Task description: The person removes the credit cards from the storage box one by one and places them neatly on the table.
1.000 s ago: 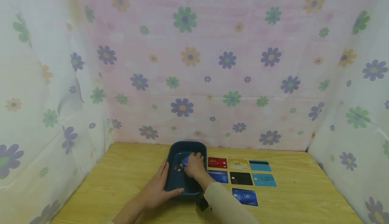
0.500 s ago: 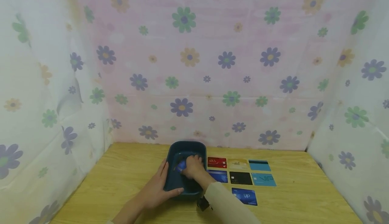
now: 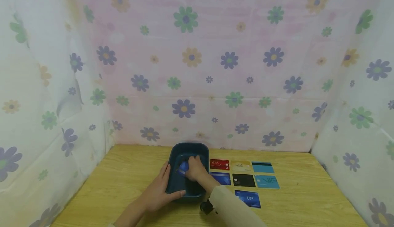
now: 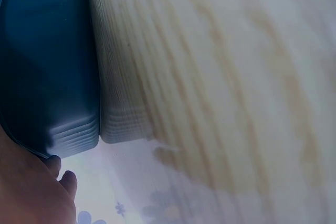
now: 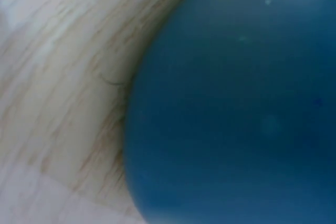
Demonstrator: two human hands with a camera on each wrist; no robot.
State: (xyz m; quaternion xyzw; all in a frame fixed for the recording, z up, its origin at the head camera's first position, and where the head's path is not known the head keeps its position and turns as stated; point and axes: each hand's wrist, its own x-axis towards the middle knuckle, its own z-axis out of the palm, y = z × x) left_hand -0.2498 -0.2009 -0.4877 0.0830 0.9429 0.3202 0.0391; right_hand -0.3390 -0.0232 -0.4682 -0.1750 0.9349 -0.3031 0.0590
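Note:
A dark blue tub [image 3: 188,146] stands on the wooden table [image 3: 129,172]. My left hand [image 3: 158,190] clasps its near left corner, fingers along the outer left wall and thumb over the near rim. My right hand [image 3: 194,168] reaches down inside the tub and pinches a blue card [image 3: 183,167] at its fingertips. The tub's floor under that hand is hidden. In the left wrist view the tub's wall [image 4: 47,61] fills the left side, with my left hand [image 4: 31,192] below it. The right wrist view shows only the blurred tub [image 5: 236,103] and the table [image 5: 63,93].
Several cards lie face up in rows right of the tub: red [image 3: 220,164], gold [image 3: 241,166], teal [image 3: 262,167], blue [image 3: 221,178], black [image 3: 244,180], teal VIP [image 3: 267,181], blue VIP [image 3: 247,198]. Flowered curtains close three sides.
My right hand has drawn a little toward me inside the tub, and the blue card has come up between its fingers. The left hand and tub have stayed put.

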